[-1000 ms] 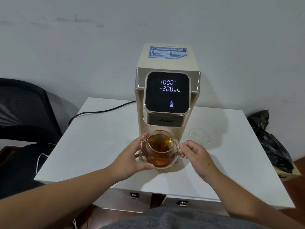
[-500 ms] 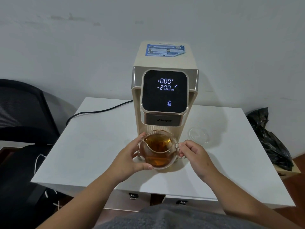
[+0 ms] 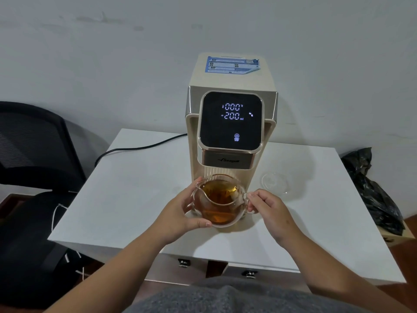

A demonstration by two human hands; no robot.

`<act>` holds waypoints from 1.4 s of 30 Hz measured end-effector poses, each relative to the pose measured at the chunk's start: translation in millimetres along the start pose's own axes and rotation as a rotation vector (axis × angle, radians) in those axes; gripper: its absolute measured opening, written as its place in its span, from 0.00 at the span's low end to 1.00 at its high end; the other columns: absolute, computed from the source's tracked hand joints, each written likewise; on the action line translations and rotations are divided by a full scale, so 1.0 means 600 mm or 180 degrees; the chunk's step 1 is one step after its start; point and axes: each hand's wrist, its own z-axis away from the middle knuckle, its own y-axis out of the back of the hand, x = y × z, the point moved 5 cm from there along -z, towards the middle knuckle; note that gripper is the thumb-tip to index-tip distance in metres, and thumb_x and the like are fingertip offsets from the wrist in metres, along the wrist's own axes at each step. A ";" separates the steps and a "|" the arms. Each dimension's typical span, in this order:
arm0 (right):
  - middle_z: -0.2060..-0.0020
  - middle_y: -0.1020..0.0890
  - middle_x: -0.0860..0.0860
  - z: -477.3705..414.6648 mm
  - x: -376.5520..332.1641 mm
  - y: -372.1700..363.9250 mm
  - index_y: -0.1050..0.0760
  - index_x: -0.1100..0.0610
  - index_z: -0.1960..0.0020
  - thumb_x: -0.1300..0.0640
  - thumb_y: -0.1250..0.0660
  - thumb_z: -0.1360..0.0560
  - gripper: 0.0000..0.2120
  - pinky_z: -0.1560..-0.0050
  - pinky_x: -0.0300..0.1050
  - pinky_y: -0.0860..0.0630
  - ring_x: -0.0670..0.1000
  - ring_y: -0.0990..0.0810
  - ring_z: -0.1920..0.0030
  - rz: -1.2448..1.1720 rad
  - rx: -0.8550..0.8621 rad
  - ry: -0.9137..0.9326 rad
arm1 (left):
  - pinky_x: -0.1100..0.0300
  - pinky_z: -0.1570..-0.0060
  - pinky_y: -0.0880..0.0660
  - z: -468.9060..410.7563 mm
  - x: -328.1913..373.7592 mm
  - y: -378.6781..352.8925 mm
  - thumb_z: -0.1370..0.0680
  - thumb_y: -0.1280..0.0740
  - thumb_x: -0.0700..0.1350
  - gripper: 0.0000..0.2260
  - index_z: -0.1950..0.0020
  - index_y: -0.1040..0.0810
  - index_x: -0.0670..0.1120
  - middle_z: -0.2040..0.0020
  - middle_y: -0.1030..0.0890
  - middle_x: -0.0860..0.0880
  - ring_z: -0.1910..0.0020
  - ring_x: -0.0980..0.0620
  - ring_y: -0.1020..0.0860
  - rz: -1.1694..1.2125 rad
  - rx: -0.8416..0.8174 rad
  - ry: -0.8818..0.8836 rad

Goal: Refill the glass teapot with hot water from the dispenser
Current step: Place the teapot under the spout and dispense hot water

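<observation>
A glass teapot (image 3: 220, 203) with amber tea and leaves stands without its lid under the spout of the cream water dispenser (image 3: 232, 91). The dispenser's black screen (image 3: 231, 119) shows 000 °C and 200 ml. My left hand (image 3: 180, 211) cups the pot's left side, thumb under its belly. On the right, my right hand (image 3: 268, 207) pinches the pot's glass handle. The teapot's clear glass lid (image 3: 275, 182) lies on the white table (image 3: 126, 188) to the right of the dispenser.
A black power cord (image 3: 140, 146) runs from the dispenser off the table's left edge. A black mesh chair (image 3: 33, 150) stands at the left. A black plastic bag (image 3: 372, 190) sits on a low box at the right. The wall is close behind.
Both hands and the teapot stay in place. The small progress mark on the screen has moved to the right of the digits. The camera has shifted slightly.
</observation>
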 end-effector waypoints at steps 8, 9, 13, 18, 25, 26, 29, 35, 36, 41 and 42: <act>0.68 0.20 0.47 0.002 0.000 -0.002 0.23 0.52 0.66 0.52 0.39 0.21 0.16 0.54 0.41 0.27 0.42 0.23 0.63 -0.0056 0.0032 -0.0018 | 0.49 0.30 0.31 -0.001 0.000 0.002 0.35 0.19 0.48 0.44 0.28 0.40 0.70 0.33 0.29 0.68 0.29 0.54 0.30 0.0086 -0.0091 0.0026; 0.68 0.20 0.47 0.002 0.000 -0.001 0.23 0.52 0.66 0.52 0.39 0.21 0.16 0.54 0.41 0.27 0.42 0.22 0.63 -0.0045 0.0027 -0.0013 | 0.49 0.29 0.31 -0.001 0.000 0.001 0.35 0.19 0.48 0.44 0.28 0.40 0.70 0.32 0.29 0.67 0.29 0.54 0.30 0.0105 -0.0101 0.0029; 0.68 0.20 0.47 0.001 0.001 -0.001 0.23 0.51 0.66 0.52 0.39 0.21 0.16 0.53 0.44 0.26 0.43 0.22 0.63 -0.0053 0.0013 -0.0013 | 0.49 0.29 0.32 0.000 0.001 0.002 0.34 0.20 0.47 0.45 0.25 0.41 0.66 0.28 0.31 0.61 0.28 0.52 0.31 0.0155 -0.0137 0.0041; 0.67 0.20 0.48 0.001 0.001 -0.002 0.22 0.50 0.65 0.53 0.40 0.20 0.16 0.52 0.45 0.25 0.44 0.21 0.62 -0.0081 -0.0006 -0.0031 | 0.49 0.29 0.32 0.000 0.001 0.002 0.35 0.20 0.49 0.45 0.25 0.41 0.66 0.28 0.31 0.61 0.28 0.52 0.31 0.0181 -0.0128 0.0040; 0.67 0.19 0.48 0.001 0.001 -0.002 0.21 0.49 0.65 0.54 0.40 0.20 0.16 0.53 0.42 0.26 0.44 0.21 0.62 -0.0161 -0.0019 -0.0054 | 0.51 0.30 0.31 -0.002 -0.003 0.001 0.35 0.20 0.49 0.44 0.27 0.40 0.70 0.32 0.31 0.66 0.28 0.53 0.32 0.0171 -0.0122 0.0065; 0.67 0.19 0.48 0.000 0.001 -0.003 0.21 0.49 0.65 0.54 0.40 0.20 0.16 0.54 0.41 0.26 0.44 0.21 0.62 -0.0166 -0.0023 -0.0054 | 0.50 0.30 0.31 -0.002 -0.004 0.001 0.34 0.20 0.48 0.44 0.27 0.40 0.69 0.31 0.31 0.66 0.28 0.53 0.32 0.0174 -0.0117 0.0068; 0.67 0.19 0.48 0.000 0.002 -0.002 0.21 0.49 0.64 0.53 0.40 0.20 0.16 0.55 0.38 0.26 0.44 0.21 0.62 -0.0185 -0.0028 -0.0054 | 0.52 0.30 0.31 -0.004 -0.006 0.002 0.34 0.20 0.47 0.44 0.28 0.40 0.71 0.32 0.31 0.67 0.28 0.54 0.31 0.0165 -0.0111 0.0065; 0.67 0.19 0.48 0.000 0.001 -0.002 0.20 0.48 0.64 0.54 0.40 0.20 0.16 0.58 0.34 0.25 0.43 0.21 0.62 -0.0247 -0.0006 -0.0043 | 0.57 0.33 0.30 -0.004 -0.008 0.002 0.34 0.20 0.47 0.43 0.29 0.40 0.71 0.34 0.31 0.70 0.30 0.56 0.31 0.0144 -0.0096 0.0054; 0.67 0.19 0.48 0.000 0.001 -0.003 0.20 0.48 0.64 0.54 0.40 0.20 0.16 0.58 0.34 0.25 0.43 0.21 0.63 -0.0254 0.0001 -0.0039 | 0.57 0.33 0.30 -0.004 -0.008 0.003 0.34 0.20 0.47 0.43 0.29 0.40 0.71 0.34 0.31 0.70 0.30 0.56 0.31 0.0137 -0.0088 0.0049; 0.68 0.19 0.47 0.000 0.003 -0.003 0.20 0.47 0.65 0.54 0.39 0.20 0.16 0.57 0.35 0.25 0.43 0.21 0.63 -0.0292 0.0059 -0.0067 | 0.62 0.36 0.29 -0.005 -0.007 0.004 0.34 0.20 0.47 0.43 0.33 0.40 0.77 0.37 0.32 0.74 0.34 0.61 0.30 0.0086 -0.0077 0.0071; 0.68 0.19 0.47 0.000 0.004 -0.003 0.20 0.47 0.64 0.54 0.39 0.21 0.16 0.57 0.36 0.25 0.43 0.21 0.62 -0.0289 0.0069 -0.0077 | 0.63 0.36 0.29 -0.004 -0.006 0.004 0.34 0.20 0.47 0.43 0.34 0.40 0.78 0.38 0.31 0.75 0.34 0.61 0.30 0.0081 -0.0081 0.0078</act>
